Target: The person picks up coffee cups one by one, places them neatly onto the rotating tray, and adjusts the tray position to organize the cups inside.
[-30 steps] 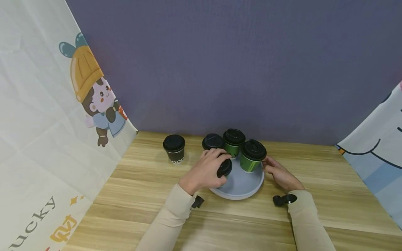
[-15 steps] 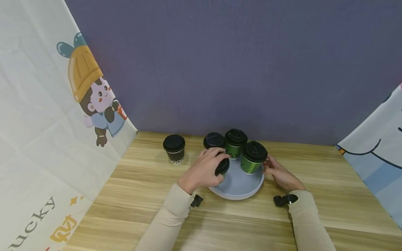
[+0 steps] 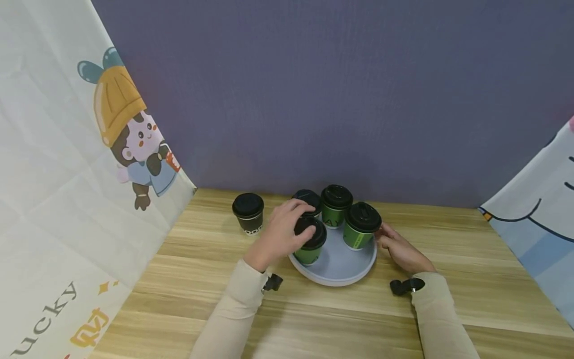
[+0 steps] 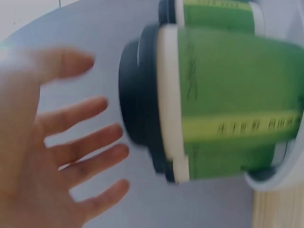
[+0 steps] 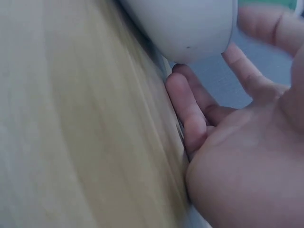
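Note:
My left hand (image 3: pixel 280 234) is beside a green paper cup (image 3: pixel 308 255) with a black lid, at the front left of a pale blue-grey round plate (image 3: pixel 341 277). In the left wrist view its spread fingers (image 4: pixel 90 142) stand apart from the lid (image 4: pixel 137 90). My right hand (image 3: pixel 403 252) holds the plate's right edge, with thumb and fingers against its white outer wall (image 5: pixel 190 28). Also on the plate are a green cup (image 3: pixel 357 237) at the right, another green cup (image 3: pixel 334 215) at the back, and a black-lidded cup (image 3: pixel 308 200) partly hidden behind my left hand.
A dark cup (image 3: pixel 248 214) with a black lid and white lettering stands on the wooden table (image 3: pixel 332 319), left of the plate. Behind the table rises a grey-purple partition (image 3: pixel 332 99). Printed white cloths (image 3: pixel 45 149) flank both sides.
My left hand has let go of the front-left cup and drawn back to the left, after that cup shifted slightly left on the plate. My right hand has stayed at the plate's edge.

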`<act>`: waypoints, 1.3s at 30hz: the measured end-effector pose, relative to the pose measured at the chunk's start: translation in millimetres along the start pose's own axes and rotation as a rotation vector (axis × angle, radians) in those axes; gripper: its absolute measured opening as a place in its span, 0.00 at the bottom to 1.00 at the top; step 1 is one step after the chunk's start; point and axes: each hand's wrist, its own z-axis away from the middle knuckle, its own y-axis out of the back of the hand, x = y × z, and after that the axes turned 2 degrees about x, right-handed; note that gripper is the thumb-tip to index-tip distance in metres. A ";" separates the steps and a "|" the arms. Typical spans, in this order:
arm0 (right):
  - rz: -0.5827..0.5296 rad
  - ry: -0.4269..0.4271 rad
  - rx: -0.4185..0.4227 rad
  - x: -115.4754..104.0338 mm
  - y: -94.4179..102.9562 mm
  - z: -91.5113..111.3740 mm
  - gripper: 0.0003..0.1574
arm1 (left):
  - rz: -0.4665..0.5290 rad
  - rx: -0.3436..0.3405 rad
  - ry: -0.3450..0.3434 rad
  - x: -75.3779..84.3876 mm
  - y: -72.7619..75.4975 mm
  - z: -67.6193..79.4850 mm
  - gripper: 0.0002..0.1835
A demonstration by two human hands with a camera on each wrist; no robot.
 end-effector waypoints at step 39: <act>-0.122 0.032 0.058 -3.9 -20.2 15.3 0.48 | 0.001 0.186 0.516 -121.4 18.7 31.8 0.45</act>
